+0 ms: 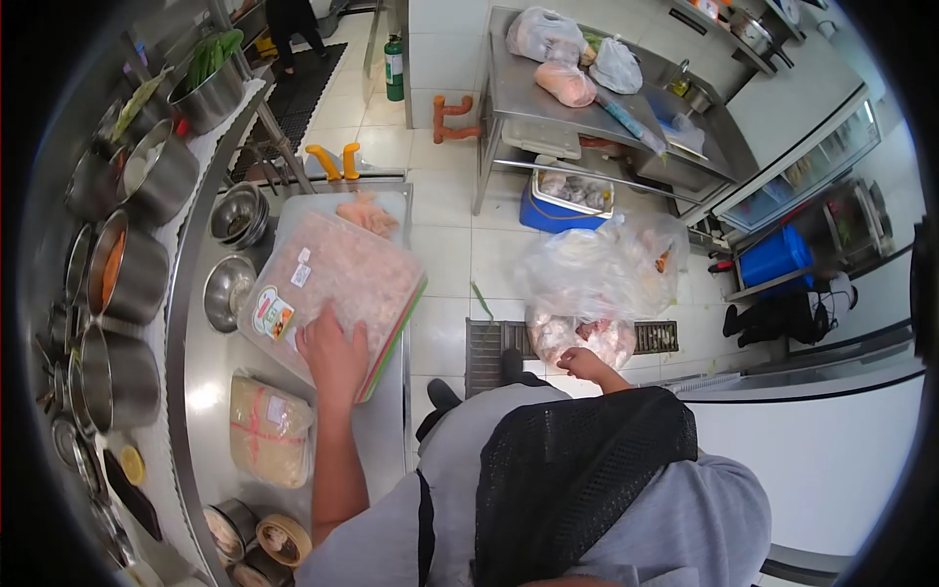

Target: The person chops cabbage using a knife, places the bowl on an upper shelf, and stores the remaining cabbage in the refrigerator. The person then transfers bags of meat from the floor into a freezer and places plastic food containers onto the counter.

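My left hand (333, 350) lies with its fingers apart on a large flat plastic pack of pale pink meat (337, 269), which bears a green label. The pack rests on cutting boards with green and red edges (389, 342), on the steel counter (367, 450). On the right, my right hand (582, 364) has its fingers closed at the edge of a clear plastic bag of meat (558, 335); what exactly the fingers grip is too small to make out. Bunched clear plastic (577, 264) covers the upper part of that bag.
Steel pots (122, 377) line the left shelf. Bowls (230, 293) and a wrapped pack (269, 430) flank the boards. Ahead are yellow-handled tools (333, 161), a steel table (509, 88) and a blue cooler (553, 215). A person (807, 311) stands at the right, another (291, 29) far back.
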A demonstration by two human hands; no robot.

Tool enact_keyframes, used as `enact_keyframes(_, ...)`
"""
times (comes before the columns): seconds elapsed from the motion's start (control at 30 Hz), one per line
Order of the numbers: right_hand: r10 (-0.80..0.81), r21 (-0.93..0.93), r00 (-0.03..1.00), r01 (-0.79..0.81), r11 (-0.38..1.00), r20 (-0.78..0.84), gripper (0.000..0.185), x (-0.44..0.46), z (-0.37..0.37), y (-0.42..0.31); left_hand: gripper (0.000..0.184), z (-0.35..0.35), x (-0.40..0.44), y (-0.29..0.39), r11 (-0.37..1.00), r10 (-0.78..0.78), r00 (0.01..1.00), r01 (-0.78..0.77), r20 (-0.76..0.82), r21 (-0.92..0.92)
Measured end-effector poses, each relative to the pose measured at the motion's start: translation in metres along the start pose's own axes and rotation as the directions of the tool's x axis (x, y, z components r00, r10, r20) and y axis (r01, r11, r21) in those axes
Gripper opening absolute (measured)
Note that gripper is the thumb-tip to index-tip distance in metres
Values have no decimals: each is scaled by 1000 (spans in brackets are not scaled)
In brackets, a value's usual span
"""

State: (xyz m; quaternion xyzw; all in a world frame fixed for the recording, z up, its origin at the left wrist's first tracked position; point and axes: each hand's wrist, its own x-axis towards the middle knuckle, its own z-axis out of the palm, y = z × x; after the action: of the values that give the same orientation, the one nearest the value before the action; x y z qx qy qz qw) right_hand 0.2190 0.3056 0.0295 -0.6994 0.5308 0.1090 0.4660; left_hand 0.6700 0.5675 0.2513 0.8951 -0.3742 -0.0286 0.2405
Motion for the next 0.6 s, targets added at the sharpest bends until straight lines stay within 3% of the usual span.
enact_keyframes(0.03,37,-59,999,-35,998,37,38,4,-1,-4,47,7,-2,-5,993,94,995,-92,-31,69)
enact_keyframes(0.1,87,-114,994,-79,990,68,33,25,-5,10,47,19,-4,-7,995,93,991,-90,-91,38)
enact_keyframes(0.13,-308,-491,925,378,785,221,31,49,-9,37,47,24,-4,-7,997,80,985,-79,-152,13)
enact_keyframes(0.17,-532,-662,684,697,275,500,31,61,-9,54,47,25,-4,-6,997,84,987,-83,-138,11)
enact_keyframes(0.27,-307,-707,793,608,360,526,36,84,-9,45,45,25,-2,-5,999,47,989,-47,-140,7)
enact_keyframes(0.3,-315,-701,789,614,363,528,36,96,-8,41,45,26,-1,-7,999,48,989,-51,-138,-15)
enact_keyframes(0.33,0,-631,903,300,716,429,37,94,-12,12,45,26,0,-9,998,54,989,-59,-139,-35)
enact_keyframes(0.37,315,-505,908,-141,852,278,38,93,-15,-17,45,25,1,-9,997,66,987,-70,-146,-22)
enact_keyframes(0.4,318,-482,911,-162,861,264,38,110,-15,-19,45,25,1,-8,998,53,988,-56,-142,-14)
enact_keyframes(0.43,95,-581,918,162,798,386,39,144,-4,0,45,26,1,-7,999,43,989,-45,-139,-7)
enact_keyframes(0.47,-192,-656,822,548,518,536,41,176,-1,13,45,27,0,-7,998,66,987,-66,-147,6)
enact_keyframes(0.5,-296,-661,766,642,389,570,43,199,0,9,43,28,0,-7,999,53,987,-53,-150,1)
enact_keyframes(0.53,-322,-656,770,638,403,550,43,215,-5,-21,42,29,3,-8,999,45,987,-46,-154,-3)
enact_keyframes(0.6,-241,-708,878,476,521,413,44,242,-10,-65,40,30,8,-6,1000,30,989,-30,-146,6)
